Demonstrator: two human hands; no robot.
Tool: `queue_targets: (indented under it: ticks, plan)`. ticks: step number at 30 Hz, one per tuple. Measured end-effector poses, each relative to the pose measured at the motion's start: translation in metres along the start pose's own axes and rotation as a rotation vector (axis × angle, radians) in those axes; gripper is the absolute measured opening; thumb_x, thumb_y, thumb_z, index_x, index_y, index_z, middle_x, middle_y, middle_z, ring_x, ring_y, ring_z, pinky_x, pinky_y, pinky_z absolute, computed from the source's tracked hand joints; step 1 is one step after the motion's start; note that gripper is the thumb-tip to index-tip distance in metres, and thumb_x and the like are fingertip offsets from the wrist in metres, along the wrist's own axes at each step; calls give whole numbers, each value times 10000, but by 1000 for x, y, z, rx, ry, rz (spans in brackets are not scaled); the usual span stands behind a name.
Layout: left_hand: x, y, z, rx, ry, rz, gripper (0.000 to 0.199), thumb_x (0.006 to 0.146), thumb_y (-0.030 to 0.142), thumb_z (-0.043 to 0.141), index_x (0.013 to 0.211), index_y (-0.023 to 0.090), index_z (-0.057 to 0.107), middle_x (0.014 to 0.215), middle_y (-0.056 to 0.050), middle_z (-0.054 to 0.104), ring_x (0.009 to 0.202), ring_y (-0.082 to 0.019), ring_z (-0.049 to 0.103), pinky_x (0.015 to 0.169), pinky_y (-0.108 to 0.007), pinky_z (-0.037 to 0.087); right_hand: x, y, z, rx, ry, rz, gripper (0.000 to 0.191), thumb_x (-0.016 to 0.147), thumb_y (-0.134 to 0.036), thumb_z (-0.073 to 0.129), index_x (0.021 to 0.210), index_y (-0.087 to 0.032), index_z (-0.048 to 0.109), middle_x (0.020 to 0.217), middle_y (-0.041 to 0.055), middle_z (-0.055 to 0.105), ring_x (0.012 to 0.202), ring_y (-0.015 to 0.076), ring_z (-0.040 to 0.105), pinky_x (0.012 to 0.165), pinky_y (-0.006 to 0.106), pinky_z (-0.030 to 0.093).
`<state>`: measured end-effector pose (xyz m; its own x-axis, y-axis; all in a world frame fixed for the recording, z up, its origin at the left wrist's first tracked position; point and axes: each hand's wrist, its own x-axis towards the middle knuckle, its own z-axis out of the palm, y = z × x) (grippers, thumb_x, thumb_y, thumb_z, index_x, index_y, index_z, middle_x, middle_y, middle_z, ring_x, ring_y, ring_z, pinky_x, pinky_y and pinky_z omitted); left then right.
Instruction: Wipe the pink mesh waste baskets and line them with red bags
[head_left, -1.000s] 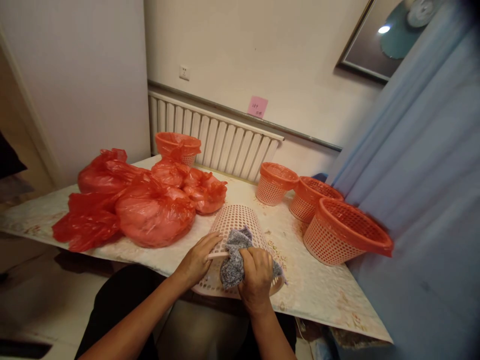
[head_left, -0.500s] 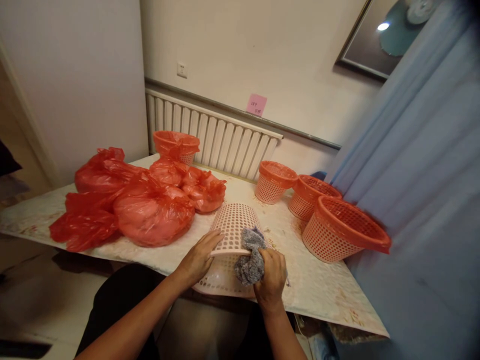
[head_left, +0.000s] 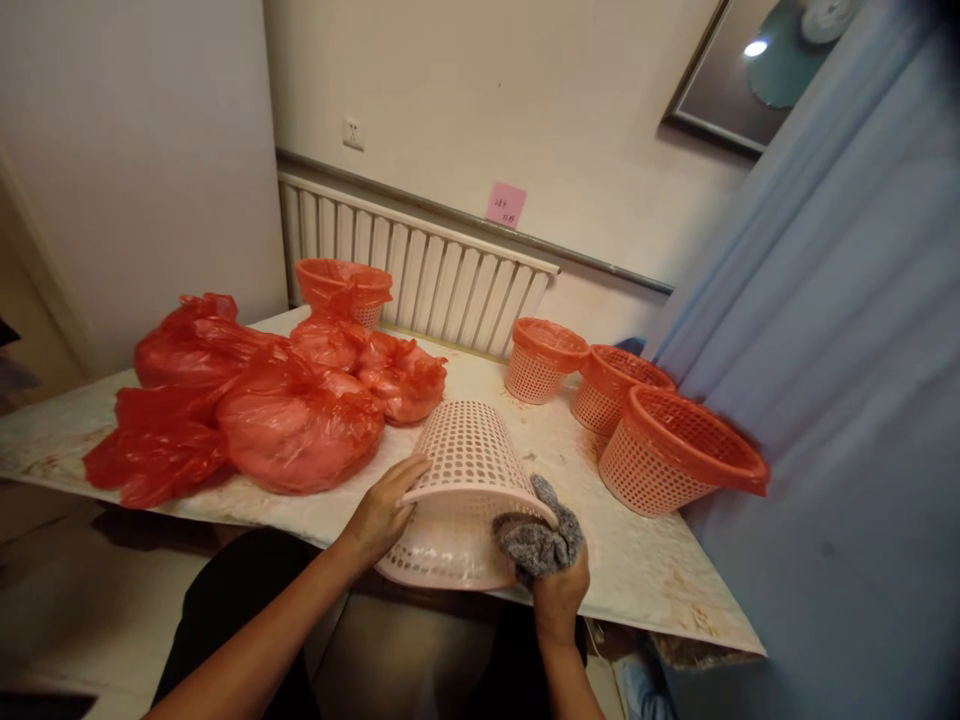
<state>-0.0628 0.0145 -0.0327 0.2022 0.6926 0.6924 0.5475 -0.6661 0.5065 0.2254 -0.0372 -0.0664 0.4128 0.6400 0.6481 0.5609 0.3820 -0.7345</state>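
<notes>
A pale pink perforated plastic basket [head_left: 471, 452] lies on its side at the table's front edge, its mouth turned toward me. My left hand [head_left: 386, 510] grips the left part of its rim, thumb and fingers on either side. In my right hand [head_left: 562, 590] is a bunched grey cloth [head_left: 544, 540], wrapped over the right side of the rim and reaching partly inside the mouth. The cloth covers most of the right fingers.
Several tied red plastic bags [head_left: 300, 430] sit on the table [head_left: 645, 570] to the left. Behind them stands a basket lined with red plastic [head_left: 343, 285]. Three more lined baskets [head_left: 652, 470] stand at the right, by a blue curtain [head_left: 840, 400]. A radiator [head_left: 420, 270] runs along the wall.
My right hand and the grey cloth have slid right and down along the rim, from its upper edge to its right side. The basket's mouth shows more widely now. The left hand keeps its hold.
</notes>
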Motion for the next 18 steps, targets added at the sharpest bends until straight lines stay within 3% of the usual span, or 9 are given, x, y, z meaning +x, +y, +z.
queue_targets:
  ticks: [2,5,8,12,18]
  plan:
    - [2,-1,0,-4,47,-39,487,793,60,444,1252,163,572,1255,-117,626,1198,-228,572,1052,-459,464,22,-18,-2,-77,0,-63,289,818,-325,594,1052,-157,582,985,76,600,928,226,560,817,368,447]
    - [8,9,2,-10,60,-73,452,796,85,466,1231,151,568,1219,-120,636,1164,-231,591,1034,-444,483,60,-54,-2,-204,11,-308,146,847,-273,568,938,-162,593,875,66,579,853,214,517,764,359,429]
    - [16,28,5,-13,33,-63,466,797,79,466,1252,135,547,1262,-135,610,1206,-237,560,1062,-456,456,85,-90,5,-297,-175,-564,145,865,-165,505,972,-166,602,888,66,590,869,210,494,788,360,413]
    - [26,42,5,-3,-26,-10,540,757,11,424,1274,120,538,1302,-144,584,1254,-237,518,1093,-477,419,89,-122,21,-415,-428,-751,266,817,-87,511,1056,-156,605,944,81,588,917,218,483,814,360,408]
    - [20,32,3,2,-102,26,637,755,-15,375,1363,140,486,1390,-149,525,1322,-243,453,1112,-503,385,72,-116,30,-388,-474,-789,300,833,-80,486,1105,-156,585,979,92,581,908,223,479,799,366,409]
